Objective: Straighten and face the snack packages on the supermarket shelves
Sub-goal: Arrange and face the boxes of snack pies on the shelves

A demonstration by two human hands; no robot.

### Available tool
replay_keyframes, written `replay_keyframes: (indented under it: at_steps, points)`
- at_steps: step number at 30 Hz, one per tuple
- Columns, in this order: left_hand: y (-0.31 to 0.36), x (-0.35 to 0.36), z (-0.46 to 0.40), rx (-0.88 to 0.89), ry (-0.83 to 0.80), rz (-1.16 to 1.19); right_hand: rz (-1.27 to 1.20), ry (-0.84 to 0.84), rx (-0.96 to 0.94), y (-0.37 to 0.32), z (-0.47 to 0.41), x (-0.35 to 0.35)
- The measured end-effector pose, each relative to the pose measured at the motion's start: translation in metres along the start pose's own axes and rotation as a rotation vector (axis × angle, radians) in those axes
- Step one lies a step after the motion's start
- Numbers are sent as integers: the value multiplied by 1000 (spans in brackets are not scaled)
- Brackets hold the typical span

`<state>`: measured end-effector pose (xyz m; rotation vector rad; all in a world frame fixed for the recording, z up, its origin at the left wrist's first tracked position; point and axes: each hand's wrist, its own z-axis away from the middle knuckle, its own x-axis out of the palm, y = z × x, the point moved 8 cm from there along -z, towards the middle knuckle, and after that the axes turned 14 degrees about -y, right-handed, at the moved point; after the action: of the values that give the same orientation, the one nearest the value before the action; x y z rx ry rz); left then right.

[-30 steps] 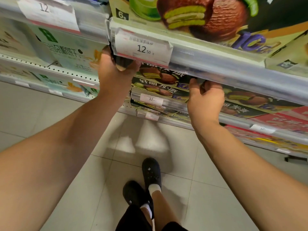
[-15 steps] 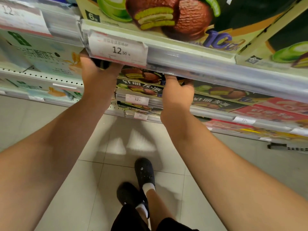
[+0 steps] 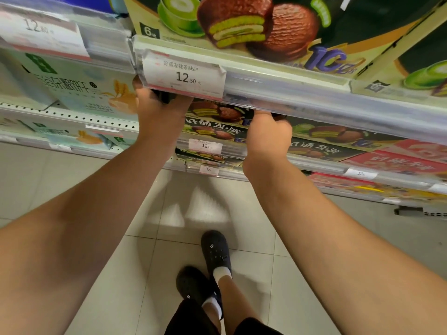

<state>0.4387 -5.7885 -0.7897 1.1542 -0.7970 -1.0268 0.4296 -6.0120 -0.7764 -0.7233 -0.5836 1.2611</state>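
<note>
glossy cardboard snack boxes [image 3: 242,27], clear plastic shelf rail [image 3: 302,93]

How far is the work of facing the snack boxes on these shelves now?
Done: the top matcha pie box faces front at the shelf edge. In hand: left hand and right hand grasp a dark box below. Left: lower shelves.

You see pale floor tiles [image 3: 154,274] with soft light patches [image 3: 205,209], and tiered metal shelves [image 3: 314,97] with clear price rails.
</note>
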Motion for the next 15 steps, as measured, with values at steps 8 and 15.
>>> replay_keyframes:
  at_steps: [8,15]
  points:
    - [-3,5,-2,-15,-40,8,-6,-3,-11,-1,2,0]
    - [-8,6,-5,-38,-33,-9,-6,-4,-36,2,-1,-2]
